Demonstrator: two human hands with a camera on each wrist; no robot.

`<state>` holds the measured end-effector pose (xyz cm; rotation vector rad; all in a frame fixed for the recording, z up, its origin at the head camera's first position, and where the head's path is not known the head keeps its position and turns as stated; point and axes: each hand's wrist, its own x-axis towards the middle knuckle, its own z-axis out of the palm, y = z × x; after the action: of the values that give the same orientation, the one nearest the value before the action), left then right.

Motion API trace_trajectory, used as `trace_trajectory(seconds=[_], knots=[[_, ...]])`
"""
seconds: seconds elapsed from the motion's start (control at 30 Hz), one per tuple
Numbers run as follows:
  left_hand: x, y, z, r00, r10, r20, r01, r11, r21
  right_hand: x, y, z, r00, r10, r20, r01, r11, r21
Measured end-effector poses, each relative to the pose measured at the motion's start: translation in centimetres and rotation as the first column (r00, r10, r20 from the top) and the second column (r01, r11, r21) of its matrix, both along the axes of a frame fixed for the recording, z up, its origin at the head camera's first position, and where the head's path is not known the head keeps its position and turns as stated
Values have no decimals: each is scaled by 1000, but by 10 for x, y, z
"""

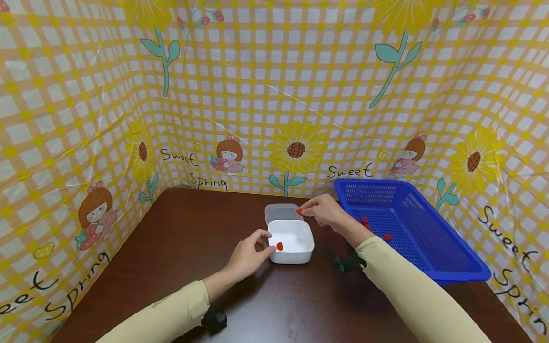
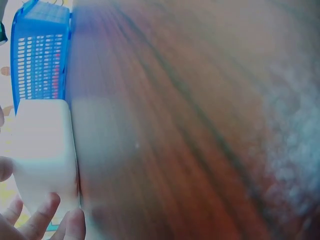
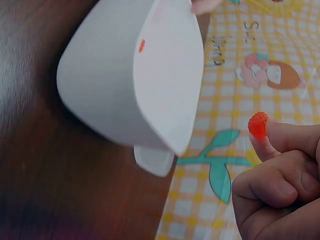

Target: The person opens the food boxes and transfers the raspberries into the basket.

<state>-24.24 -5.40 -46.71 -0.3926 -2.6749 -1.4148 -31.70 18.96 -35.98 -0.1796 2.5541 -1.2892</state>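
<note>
In the head view my left hand [image 1: 249, 255] holds the left side of a small white box [image 1: 291, 258], with thumb and a finger at its rim. A small red raspberry [image 1: 279, 246] lies inside the box near those fingertips. My right hand [image 1: 324, 209] is raised past the box's far right corner, above a translucent lid [image 1: 280, 212] lying behind the box. Between its thumb and finger it pinches another raspberry [image 3: 258, 125], whose bumpy surface shows in the right wrist view. The left wrist view shows left-hand fingers [image 2: 45, 212] against the box's side.
A blue perforated basket [image 1: 429, 205] stands at the right of the dark brown table [image 1: 206, 214], with several red pieces [image 1: 388, 237] in it. Checked cloth printed with sunflowers [image 1: 296, 147] hangs around the back and sides.
</note>
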Motion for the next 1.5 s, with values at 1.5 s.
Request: trace_trajectory(seconds=[1.5], knots=[[2, 0, 4, 1000, 4, 18, -4, 1000, -19, -22, 164, 12, 987, -145, -66, 155, 968, 197]])
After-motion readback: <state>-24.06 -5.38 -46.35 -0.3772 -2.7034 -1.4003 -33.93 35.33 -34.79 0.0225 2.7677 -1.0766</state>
